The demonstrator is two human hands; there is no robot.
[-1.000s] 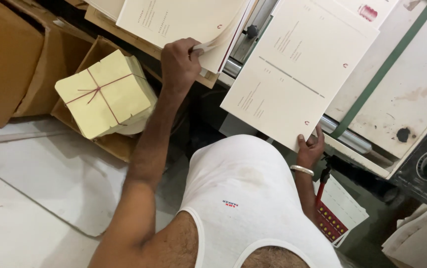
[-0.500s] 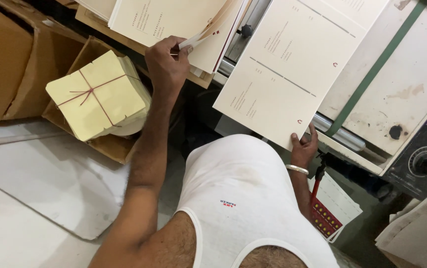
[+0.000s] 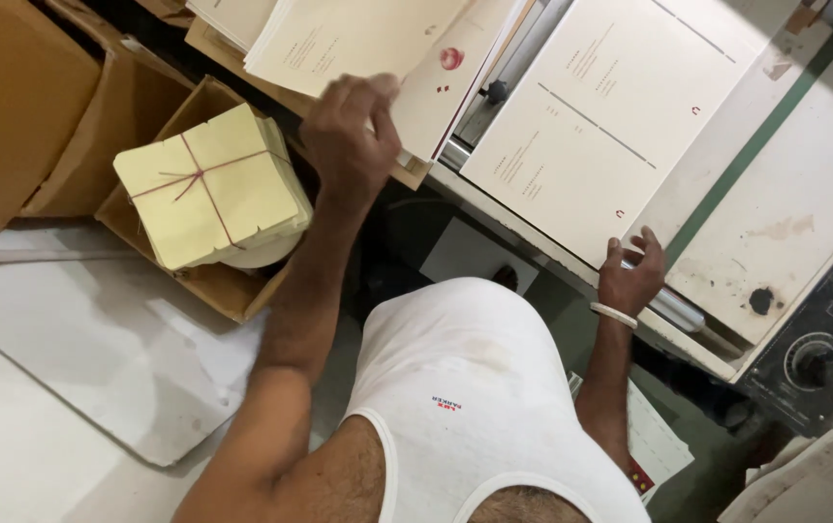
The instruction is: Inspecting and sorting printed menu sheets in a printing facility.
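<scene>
Left hand [image 3: 349, 145] grip on sheet stack [image 3: 358, 44], right hand [image 3: 632, 276] at printed sheet [image 3: 601, 116]

Printed sheets [image 3: 591, 126] matt cream paper; boxes [image 3: 10, 107] rough brown cardboard; machine bed [image 3: 794, 223] scuffed painted metal

A single camera, worn on the person's head, is giving the only view, so nothing is being shared with a second one. It is looking steeply down along the person's own front, taking in the white vest [image 3: 475, 387] at the bottom centre and both arms reaching up into the frame. It is sitting close: the left hand [image 3: 349, 145] and right hand [image 3: 632, 276] are filling a good part of the picture. The view is tilting, so the machine table [image 3: 785, 223] is running diagonally across the upper right, while the cardboard box [image 3: 194, 281] and the floor are lying to the left
</scene>
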